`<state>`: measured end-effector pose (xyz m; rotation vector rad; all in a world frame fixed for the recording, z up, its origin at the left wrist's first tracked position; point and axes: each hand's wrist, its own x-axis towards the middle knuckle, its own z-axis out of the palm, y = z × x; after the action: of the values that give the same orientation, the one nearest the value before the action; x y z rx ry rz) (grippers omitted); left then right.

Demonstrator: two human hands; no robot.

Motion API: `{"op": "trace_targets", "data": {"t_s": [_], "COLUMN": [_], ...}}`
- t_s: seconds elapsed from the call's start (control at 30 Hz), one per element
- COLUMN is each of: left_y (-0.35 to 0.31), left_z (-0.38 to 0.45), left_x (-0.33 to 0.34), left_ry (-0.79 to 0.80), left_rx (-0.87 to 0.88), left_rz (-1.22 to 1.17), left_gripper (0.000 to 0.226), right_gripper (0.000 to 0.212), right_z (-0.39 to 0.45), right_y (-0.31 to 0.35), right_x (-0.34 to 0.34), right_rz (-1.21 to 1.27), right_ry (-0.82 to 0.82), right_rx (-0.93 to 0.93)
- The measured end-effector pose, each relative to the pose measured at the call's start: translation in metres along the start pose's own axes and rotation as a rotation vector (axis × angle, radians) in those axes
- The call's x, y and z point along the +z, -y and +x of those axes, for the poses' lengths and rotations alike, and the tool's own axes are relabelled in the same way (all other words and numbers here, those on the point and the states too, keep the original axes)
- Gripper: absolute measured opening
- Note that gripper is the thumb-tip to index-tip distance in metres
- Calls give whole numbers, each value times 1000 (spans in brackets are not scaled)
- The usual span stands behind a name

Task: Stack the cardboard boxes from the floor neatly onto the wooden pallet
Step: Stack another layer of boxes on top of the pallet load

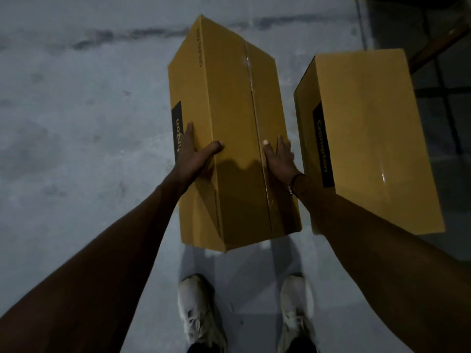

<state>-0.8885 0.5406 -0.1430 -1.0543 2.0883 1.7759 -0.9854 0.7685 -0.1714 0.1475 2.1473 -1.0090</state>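
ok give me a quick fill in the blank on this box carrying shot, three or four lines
1. The cardboard box is held between ____ hands, the left hand and right hand on opposite sides.
2. A second box sits to the person's ____ of the held one.
3. The black label on the second box reads ____.
4. Below the held box, two ____ shoes stand on the grey floor.

Missing words: two; right; Compton; white
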Motion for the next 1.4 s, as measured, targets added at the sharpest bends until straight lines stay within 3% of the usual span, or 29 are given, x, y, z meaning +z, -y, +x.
{"op": "trace_targets", "data": {"t_s": [0.1, 0.33, 0.57, 0.83, 1.0, 1.23, 1.4], "left_y": [9, 32, 35, 7, -53, -156, -229], "left_z": [0, 13, 19, -15, -77, -204, -316], "left_x": [-7, -24, -39, -52, -78, -137, -189], "left_ry": [27, -18, 37, 41, 31, -83, -164], "left_rx": [46, 36, 162, 158, 194, 194, 202], "left_rz": [-99, -146, -200, -259, -341, -506, -590], "left_gripper": [124, 117, 97, 87, 80, 82, 88], "right_gripper": [87, 126, 122, 114, 98, 67, 81], "right_z": [12, 34, 42, -7, -68, -208, -315], "right_y": [-3, -12, -4, 20, 78, 217, 309], "right_x": [2, 1, 5, -13, -51, -111, -145], "right_rz": [6, 197, 297, 259, 204, 138, 20], "right_ry": [-21, -5, 83, 26, 34, 97, 129], "right_rx": [3, -11, -66, -105, -189, -345, -464]}}
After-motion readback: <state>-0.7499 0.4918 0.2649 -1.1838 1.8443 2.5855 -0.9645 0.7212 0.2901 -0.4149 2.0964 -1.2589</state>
